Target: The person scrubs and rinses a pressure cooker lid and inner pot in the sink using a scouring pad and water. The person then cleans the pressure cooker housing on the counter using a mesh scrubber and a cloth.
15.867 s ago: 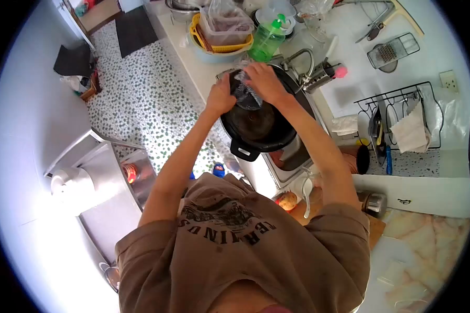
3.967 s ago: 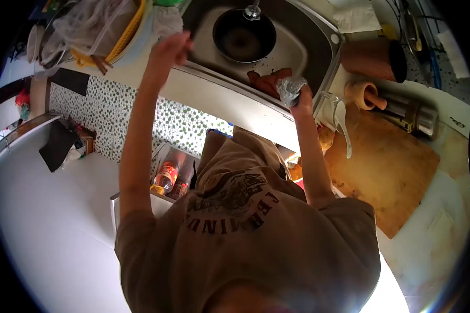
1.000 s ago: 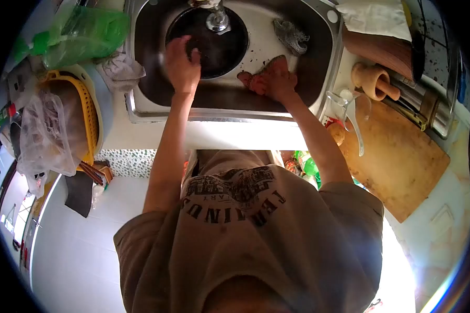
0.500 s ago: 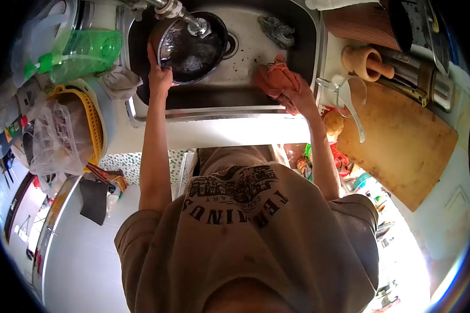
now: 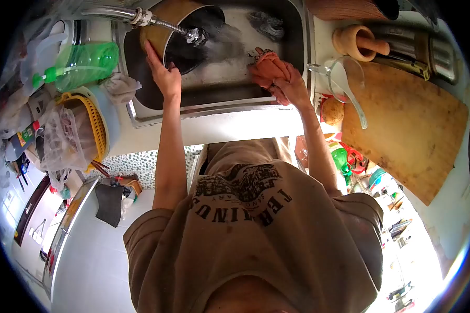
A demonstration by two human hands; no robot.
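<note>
A dark round pot with a brownish outside is tipped on its side in the left part of the sink, its opening facing right. My left hand grips its lower left rim. Above the opening hangs the flexible metal faucet, and water spreads to the right of the pot. My right hand is closed on a reddish-orange cloth at the sink's lower right. Near the sink's upper right lies a dark grey mesh scrubber, touched by neither hand.
Left of the sink are a green pump bottle, a crumpled whitish cloth and a yellow basket. On the right are a wooden mortar, a glass cup with a spoon and a wooden cutting board.
The pot has gone from lying flat to tipped on its side, with my left hand on it. My right hand has lifted the cloth off the sink bottom. Water has spread rightward.
</note>
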